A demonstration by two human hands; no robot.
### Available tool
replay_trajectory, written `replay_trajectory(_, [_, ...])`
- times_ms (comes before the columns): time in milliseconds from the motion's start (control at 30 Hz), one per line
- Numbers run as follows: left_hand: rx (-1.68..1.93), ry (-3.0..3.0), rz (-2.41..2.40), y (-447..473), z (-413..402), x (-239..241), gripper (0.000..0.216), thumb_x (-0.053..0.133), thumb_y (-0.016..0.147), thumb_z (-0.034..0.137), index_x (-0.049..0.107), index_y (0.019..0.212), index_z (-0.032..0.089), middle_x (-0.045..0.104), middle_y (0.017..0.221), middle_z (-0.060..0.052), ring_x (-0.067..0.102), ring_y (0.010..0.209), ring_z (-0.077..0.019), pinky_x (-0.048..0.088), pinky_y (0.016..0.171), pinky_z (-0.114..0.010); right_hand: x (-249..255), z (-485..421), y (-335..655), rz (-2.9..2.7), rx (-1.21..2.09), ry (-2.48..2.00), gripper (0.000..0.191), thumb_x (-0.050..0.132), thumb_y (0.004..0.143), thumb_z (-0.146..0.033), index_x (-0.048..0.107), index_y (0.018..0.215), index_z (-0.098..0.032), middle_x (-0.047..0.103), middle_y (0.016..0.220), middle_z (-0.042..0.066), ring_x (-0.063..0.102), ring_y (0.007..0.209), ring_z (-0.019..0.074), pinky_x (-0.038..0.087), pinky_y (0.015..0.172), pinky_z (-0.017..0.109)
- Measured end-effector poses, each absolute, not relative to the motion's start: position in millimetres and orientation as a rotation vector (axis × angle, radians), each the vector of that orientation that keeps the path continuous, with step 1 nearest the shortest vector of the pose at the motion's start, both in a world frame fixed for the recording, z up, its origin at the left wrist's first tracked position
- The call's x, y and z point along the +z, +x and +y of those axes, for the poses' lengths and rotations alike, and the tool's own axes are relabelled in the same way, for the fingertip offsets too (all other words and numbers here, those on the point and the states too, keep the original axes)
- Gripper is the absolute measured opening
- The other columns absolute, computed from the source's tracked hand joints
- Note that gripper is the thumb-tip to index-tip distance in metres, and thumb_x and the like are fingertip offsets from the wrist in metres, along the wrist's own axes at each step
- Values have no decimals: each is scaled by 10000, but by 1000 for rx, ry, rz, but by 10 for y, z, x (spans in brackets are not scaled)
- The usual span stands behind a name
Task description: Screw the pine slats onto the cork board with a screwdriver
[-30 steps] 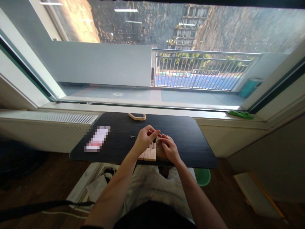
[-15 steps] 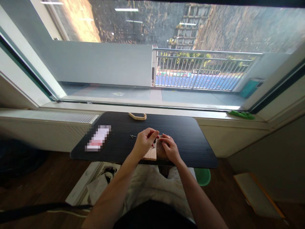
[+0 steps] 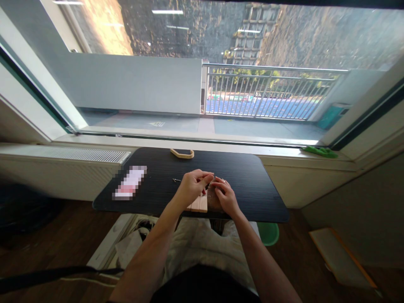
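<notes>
My left hand [image 3: 191, 187] hovers over a set of pale wooden slats [image 3: 198, 204] near the front edge of the black table [image 3: 252, 185]. Its fingers are pinched together on something too small to make out. My right hand [image 3: 224, 195] rests curled on a brown piece [image 3: 212, 198] joined to the slats, holding it down. The fingertips of both hands almost meet above the slats. A small metal screw [image 3: 175, 180] lies on the table just left of my left hand.
A curved wooden handle piece [image 3: 182, 154] lies at the table's far edge. A blurred pink-and-white packet [image 3: 130, 183] sits at the left. Behind the table are a radiator grille [image 3: 78, 155] and a large window. A green thing [image 3: 318, 151] lies on the sill at right.
My left hand has lowered slightly and closed its pinch nearer my right hand's fingertips. The slats and brown piece stay in place.
</notes>
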State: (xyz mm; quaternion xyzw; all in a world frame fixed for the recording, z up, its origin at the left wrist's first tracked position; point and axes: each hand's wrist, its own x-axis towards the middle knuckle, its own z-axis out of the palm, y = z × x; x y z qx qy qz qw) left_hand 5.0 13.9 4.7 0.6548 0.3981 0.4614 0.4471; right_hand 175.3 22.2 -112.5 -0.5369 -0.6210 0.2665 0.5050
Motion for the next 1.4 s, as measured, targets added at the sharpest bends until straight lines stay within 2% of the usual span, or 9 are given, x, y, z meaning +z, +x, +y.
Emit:
replay_trajectory(100, [1175,1532,1000,45,150,41,369,714,782,469,699,919,127,631,602,7,534,407,-83,394,377,-183,-1127,223,1756,-1499,645,-1297,276,532,804,-269,776,932,-267,664,1313,48,494,1312,263,257,1188,501])
replay_trajectory(233, [1226,1516,1017,37,151,-4,329,711,789,462,673,832,138,630,578,7,553,425,-93,407,399,-185,-1126,221,1759,-1498,647,-1298,270,537,808,-264,778,930,-274,664,1313,40,489,1319,264,249,1192,506])
replay_trajectory(500, [1266,1614,1047,20,107,19,305,642,847,426,723,885,134,726,757,-53,561,468,-85,450,453,-194,-1120,221,1753,-1501,643,-1286,266,535,811,-258,777,922,-267,665,1306,53,509,1301,262,243,1192,503])
replay_trajectory(800, [1063,1470,846,21,157,28,439,686,787,537,714,920,120,691,709,-44,484,365,-58,381,338,-183,-1135,219,1755,-1495,636,-1267,267,534,814,-262,773,931,-274,671,1301,45,514,1295,249,272,1184,494])
replay_trajectory(1133, [1021,1466,800,28,261,45,472,637,808,590,707,856,126,652,697,-27,415,360,-31,300,326,-169,-1140,221,1763,-1491,643,-1277,261,541,815,-278,775,928,-272,672,1302,42,504,1304,258,260,1188,503])
replay_trajectory(1300, [1037,1580,860,48,271,-1,390,673,810,481,718,972,128,647,659,-5,446,408,-45,344,384,-168,-1134,219,1757,-1493,641,-1279,267,538,807,-276,776,927,-265,667,1308,50,496,1314,260,262,1188,504])
replay_trajectory(1400, [1123,1522,891,59,261,-51,414,714,777,470,666,1013,133,676,692,-9,468,413,-51,369,397,-173,-1125,217,1755,-1494,639,-1277,270,535,812,-271,778,929,-276,669,1304,43,499,1309,255,274,1183,497])
